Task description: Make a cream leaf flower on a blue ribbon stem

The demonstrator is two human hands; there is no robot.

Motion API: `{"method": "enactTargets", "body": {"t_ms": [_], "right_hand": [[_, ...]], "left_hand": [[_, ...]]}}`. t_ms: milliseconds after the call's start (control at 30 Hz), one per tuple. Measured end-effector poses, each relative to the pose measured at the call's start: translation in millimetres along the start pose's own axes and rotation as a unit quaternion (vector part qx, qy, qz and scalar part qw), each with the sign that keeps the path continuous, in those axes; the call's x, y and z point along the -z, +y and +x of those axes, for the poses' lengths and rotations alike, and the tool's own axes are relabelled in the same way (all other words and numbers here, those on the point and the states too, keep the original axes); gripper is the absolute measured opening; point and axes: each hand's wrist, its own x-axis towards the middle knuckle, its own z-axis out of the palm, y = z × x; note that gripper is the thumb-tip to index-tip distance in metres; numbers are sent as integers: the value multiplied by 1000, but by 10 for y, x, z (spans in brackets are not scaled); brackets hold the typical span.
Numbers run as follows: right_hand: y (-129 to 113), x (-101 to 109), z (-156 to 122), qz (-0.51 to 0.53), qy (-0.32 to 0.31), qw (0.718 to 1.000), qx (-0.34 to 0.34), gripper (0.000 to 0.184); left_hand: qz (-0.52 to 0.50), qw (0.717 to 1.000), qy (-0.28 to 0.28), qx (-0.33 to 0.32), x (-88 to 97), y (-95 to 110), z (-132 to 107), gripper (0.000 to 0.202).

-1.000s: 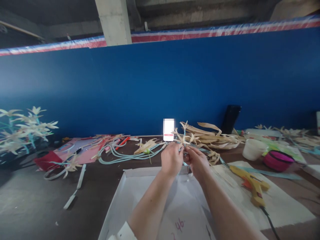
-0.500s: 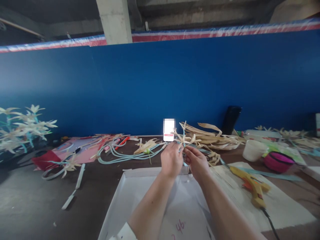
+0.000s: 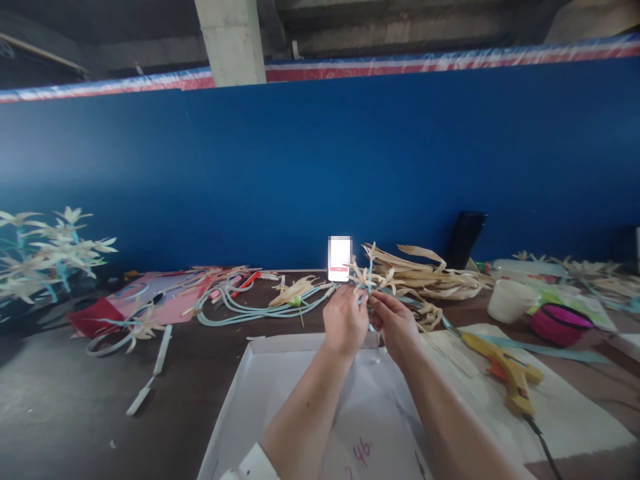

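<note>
My left hand (image 3: 344,322) and my right hand (image 3: 397,325) meet above the far edge of a white tray (image 3: 260,387). Both are closed, fingers pinched around the pale blue stem of a small dried-husk flower (image 3: 369,279) whose cream petals stick up just above my fingers. A thin blue strip hangs down between my hands. A pile of dried husk strips (image 3: 425,272) lies right behind the flower.
A yellow glue gun (image 3: 505,370) lies on white cloth to the right, with a white cup (image 3: 509,300) and a pink bowl (image 3: 560,323) beyond. Blue cords (image 3: 250,308) and pink paper (image 3: 150,297) lie left. Finished flowers (image 3: 45,257) stand far left. A blue wall backs the table.
My hands stay together on the flower stem, with only slight shifts of the fingers and of the view.
</note>
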Motion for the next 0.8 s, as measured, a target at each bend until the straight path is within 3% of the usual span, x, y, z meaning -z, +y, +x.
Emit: {"method": "enactTargets", "body": {"t_ms": [167,500,800], "right_hand": [[-15,14,-11,-34,6,999,21,26],[-42,-6,-14,-100,80,990,54,32],[-41,-18,-29,-84,50,994,49,32]], "left_hand": [[-4,1000,-8,-9,25,6,-7,14],[-33,998,-46,13,29,-3,4,18],[-89,992,-39,75,52,-10,53,18]]}}
